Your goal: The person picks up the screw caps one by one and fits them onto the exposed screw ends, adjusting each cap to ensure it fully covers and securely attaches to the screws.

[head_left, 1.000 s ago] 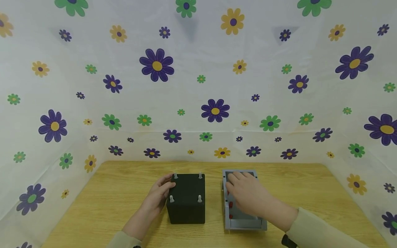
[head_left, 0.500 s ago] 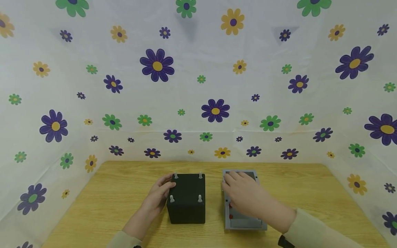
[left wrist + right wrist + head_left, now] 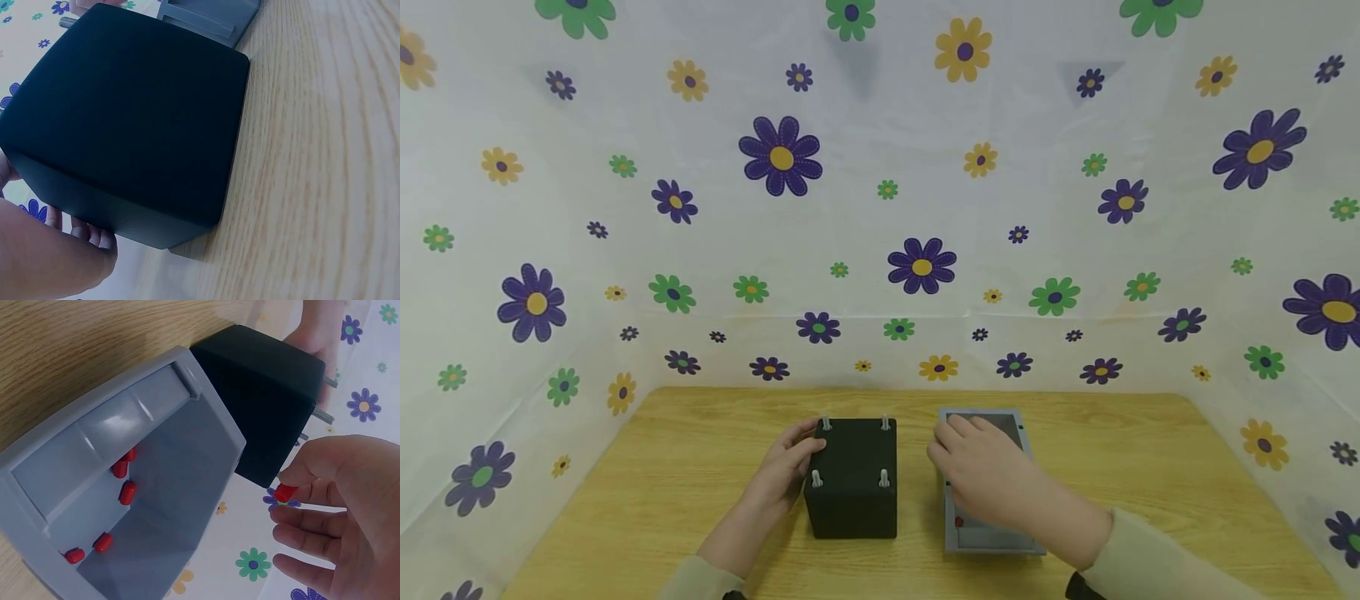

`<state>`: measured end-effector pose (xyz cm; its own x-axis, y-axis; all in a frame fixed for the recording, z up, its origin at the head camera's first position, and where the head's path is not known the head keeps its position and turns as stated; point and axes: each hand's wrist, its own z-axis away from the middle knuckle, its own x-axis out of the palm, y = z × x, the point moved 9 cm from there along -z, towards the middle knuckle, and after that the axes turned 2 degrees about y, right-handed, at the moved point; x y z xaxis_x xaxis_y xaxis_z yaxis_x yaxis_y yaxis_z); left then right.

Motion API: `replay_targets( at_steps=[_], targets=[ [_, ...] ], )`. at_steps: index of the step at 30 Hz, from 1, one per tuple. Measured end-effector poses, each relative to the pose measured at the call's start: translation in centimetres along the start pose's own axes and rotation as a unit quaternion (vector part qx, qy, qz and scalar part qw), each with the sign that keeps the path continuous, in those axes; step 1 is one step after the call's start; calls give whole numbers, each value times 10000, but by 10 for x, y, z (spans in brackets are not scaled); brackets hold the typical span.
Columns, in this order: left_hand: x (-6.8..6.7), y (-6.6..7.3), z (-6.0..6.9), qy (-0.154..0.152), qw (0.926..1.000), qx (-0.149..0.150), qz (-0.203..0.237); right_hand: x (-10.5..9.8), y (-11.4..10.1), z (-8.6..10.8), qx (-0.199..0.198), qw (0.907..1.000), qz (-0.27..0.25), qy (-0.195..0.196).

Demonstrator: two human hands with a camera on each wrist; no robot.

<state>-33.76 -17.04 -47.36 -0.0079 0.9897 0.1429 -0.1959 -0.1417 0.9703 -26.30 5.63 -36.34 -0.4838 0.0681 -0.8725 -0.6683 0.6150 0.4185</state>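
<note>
A black block (image 3: 853,454) stands on the table, with a threaded metal stud (image 3: 884,478) upright at each top corner. My left hand (image 3: 778,471) grips its left side, thumb on the top edge and fingers along the side and back. To the right of the block is a grey bin (image 3: 996,544), with several small red caps (image 3: 127,493) inside. Above the bin's left part, my right hand (image 3: 988,471) pinches one red cap (image 3: 285,492) between thumb and index finger, as the right wrist view shows. The other fingers are spread loosely below it.
The wooden table (image 3: 685,458) runs under both things, with a narrow strip of wood between block and bin. A white flower-printed sheet (image 3: 865,225) rises behind the table and along both sides.
My right hand has moved left and slightly up from inside the bin to its left rim, and now covers more of the caps. The left hand and the black block have stayed put.
</note>
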Motion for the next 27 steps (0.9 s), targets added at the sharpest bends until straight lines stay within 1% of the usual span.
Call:
replay_targets(
  at_steps=[3,7,17,23,27],
  targets=[
    [0,0,0,0,10000,-5,-4,-2,-1,-1,33,9999,-27,123],
    [0,0,0,-1,10000,0,4,-3,-1,-3,81,9998,-110,174],
    [-1,-1,-1,9,10000,8,24,-10,-4,-5,29,9986,-266,455],
    [-1,-2,-2,2,10000,-8,-7,-12,-6,-5,-5,9978,-398,535],
    [-1,-2,-2,-10,10000,-22,-13,-12,-7,-7,20,9978,-436,507]
  ],
)
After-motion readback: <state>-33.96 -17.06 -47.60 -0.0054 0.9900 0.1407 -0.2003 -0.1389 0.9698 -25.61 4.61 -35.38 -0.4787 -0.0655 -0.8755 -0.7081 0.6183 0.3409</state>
